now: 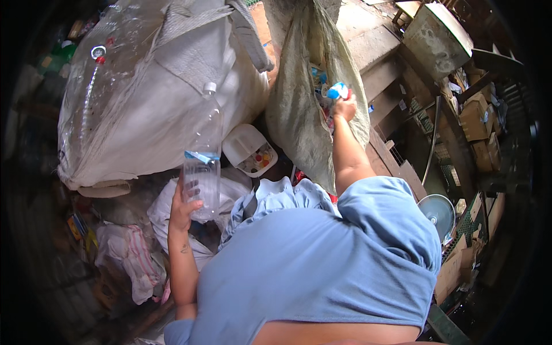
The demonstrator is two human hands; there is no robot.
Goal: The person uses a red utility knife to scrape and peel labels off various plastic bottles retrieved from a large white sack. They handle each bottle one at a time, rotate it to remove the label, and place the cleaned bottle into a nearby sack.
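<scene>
My left hand (185, 209) is wrapped around the lower part of a large clear plastic bottle (208, 129). The bottle stands nearly upright, with a white cap on top and a blue band around its middle. Out at the mouth of a greenish woven sack (291, 103), my right hand (346, 108) grips a crumpled blue, white and red plastic wrapper (338, 90). Mixed plastic scraps show inside that sack. Between the sacks sits a cut white plastic jug (245, 144) holding several bottle caps (262, 159) in white, red and orange.
A bulging white sack (194, 82) of clear bottles fills the upper left. White plastic bags (129, 254) lie at the lower left. To the right are a round fan (436, 215), cardboard boxes (474, 116), wooden planks (381, 73) and a stained box-shaped object (435, 43).
</scene>
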